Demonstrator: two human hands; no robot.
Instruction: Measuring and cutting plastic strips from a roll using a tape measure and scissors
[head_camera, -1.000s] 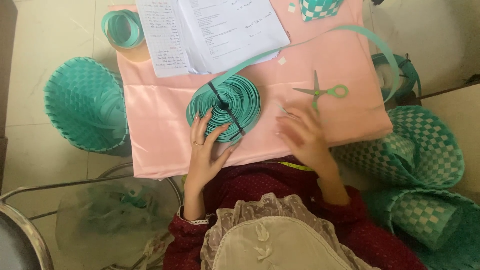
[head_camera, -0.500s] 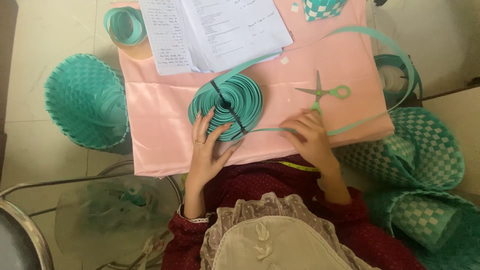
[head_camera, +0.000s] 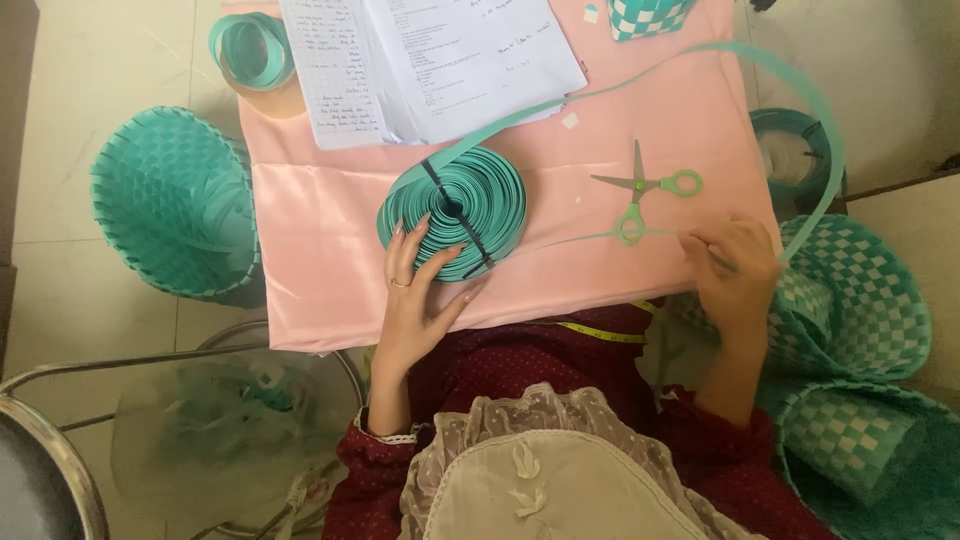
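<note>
Coil (head_camera: 452, 212): I see a flat roll of teal strap lying near the middle of the pink tabletop (head_camera: 320, 260), bound across by a dark tie.
Left hand (head_camera: 420, 290): fingers spread wide, resting flat on the coil's near edge; nothing is gripped.
Right hand (head_camera: 735, 265): fingers pinched narrow on the strap (head_camera: 820, 150) at the tabletop's right edge.
Strap path: from the coil it runs up past the papers (head_camera: 440, 60), arcs off the right side, and comes down to the right hand.
Handling: I judge the strap light, springy and smooth; it holds a curve in the air, so it is stiff across its width and likely to slip through a loose pinch. The coil would spring loose without its tie.
Hold point: I would press the coil flat from above and pinch the strap by its faces, not its edges.
Scissors (head_camera: 640, 190): green-handled, lying closed between coil and right hand, touching neither.
Containers: a teal woven basket (head_camera: 170, 200) lies left of the tabletop; checked woven baskets (head_camera: 860, 300) lie at the right. I cannot tell what any holds.
Second roll (head_camera: 250, 50): at the far left corner.
</note>
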